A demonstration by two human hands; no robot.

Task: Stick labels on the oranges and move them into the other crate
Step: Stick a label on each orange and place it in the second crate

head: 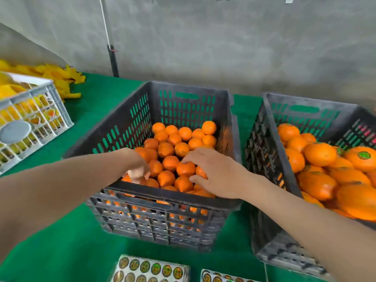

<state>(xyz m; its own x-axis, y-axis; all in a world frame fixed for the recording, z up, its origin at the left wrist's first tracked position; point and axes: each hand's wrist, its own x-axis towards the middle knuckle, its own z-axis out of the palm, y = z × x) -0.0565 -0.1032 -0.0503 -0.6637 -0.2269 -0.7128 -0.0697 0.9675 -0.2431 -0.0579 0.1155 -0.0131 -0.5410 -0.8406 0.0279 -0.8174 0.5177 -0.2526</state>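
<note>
Nearest you, at the lower edge of the view, two sticker sheets lie on the green bench (61, 251): the left label sheet (151, 269) shows rows of round gold-and-green labels, and the right label sheet (221, 277) is cut off by the frame. Beyond them stands the dark centre crate (162, 218), roughly half filled with unlabelled oranges (173, 147). Both your forearms reach over its near rim. Your left hand (136, 165) is down among the fruit at the near left corner, fingers curled and blurred; whether they grip anything cannot be told. Your right hand (213, 171) lies palm down on the pile, fingers spread, the fingertips touching one orange (185, 168) and the thumb resting against a neighbour; no fruit is lifted clear. To your right, just beside the centre crate, the second dark crate (270, 159) holds a heap of labelled oranges (320, 154), a green round sticker (364, 155) visible on one. Far left, a white crate (55, 102) holds yellow items, with a loose yellow pile (59, 75) behind it. A grey wall (223, 37) closes the rear.
</note>
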